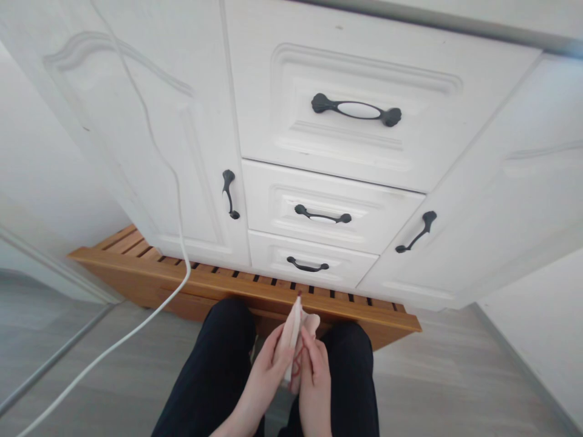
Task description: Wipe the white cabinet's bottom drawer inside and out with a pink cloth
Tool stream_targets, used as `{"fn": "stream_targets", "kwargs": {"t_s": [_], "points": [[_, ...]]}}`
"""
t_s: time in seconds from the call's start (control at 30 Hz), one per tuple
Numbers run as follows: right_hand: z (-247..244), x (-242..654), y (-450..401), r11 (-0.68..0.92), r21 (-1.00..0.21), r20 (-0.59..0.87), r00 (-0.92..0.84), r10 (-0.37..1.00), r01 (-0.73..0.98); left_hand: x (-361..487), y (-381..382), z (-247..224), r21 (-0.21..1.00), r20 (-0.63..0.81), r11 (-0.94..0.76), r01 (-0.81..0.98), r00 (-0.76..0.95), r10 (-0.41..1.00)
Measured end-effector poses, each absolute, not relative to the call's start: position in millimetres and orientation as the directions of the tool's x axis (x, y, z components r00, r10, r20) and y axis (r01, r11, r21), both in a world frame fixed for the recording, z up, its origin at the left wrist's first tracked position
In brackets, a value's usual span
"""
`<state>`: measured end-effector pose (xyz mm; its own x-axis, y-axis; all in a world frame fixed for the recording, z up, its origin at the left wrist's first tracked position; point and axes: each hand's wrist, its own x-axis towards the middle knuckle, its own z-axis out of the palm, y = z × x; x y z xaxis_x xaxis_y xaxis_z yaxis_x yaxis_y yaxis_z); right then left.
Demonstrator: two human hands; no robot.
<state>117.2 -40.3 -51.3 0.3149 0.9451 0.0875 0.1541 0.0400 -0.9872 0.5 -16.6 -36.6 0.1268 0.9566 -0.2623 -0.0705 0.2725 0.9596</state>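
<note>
A pale pink cloth (pixel 295 331) with reddish markings is held between both hands, low in the view and between the knees. My left hand (pixel 271 359) grips its left side, thumb along the fabric. On the other side, my right hand (pixel 315 361) has its fingers closed on the cloth. The upper end of the fabric stands up in a narrow fold with a small dark red spot at its tip. Part of the cloth hangs below and between the hands.
Beyond the knees (pixel 353 352) stands a brown slatted wooden bench (pixel 200 282). Behind it rises a white cabinet (pixel 259 91) with closed drawers, doors and dark handles. A white cable (pixel 178 200) runs down the left side.
</note>
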Motion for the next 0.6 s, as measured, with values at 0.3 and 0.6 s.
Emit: {"fn": "stream_targets", "kwargs": {"t_s": [0.3, 0.6], "points": [[-42.6, 116.3, -45.3, -0.008, -0.975, 0.064, 0.319, 0.946, 0.220, 5.4, -15.8, -16.6, 0.946, -0.286, 0.293, -0.140, 0.064, 0.956], [-33.2, 130.3, -36.4, -0.098, -0.995, -0.094, 0.376, 0.922, -0.009, 6.8, -22.4, -15.7, 0.967, -0.218, 0.241, -0.078, 0.231, 0.948]]}}
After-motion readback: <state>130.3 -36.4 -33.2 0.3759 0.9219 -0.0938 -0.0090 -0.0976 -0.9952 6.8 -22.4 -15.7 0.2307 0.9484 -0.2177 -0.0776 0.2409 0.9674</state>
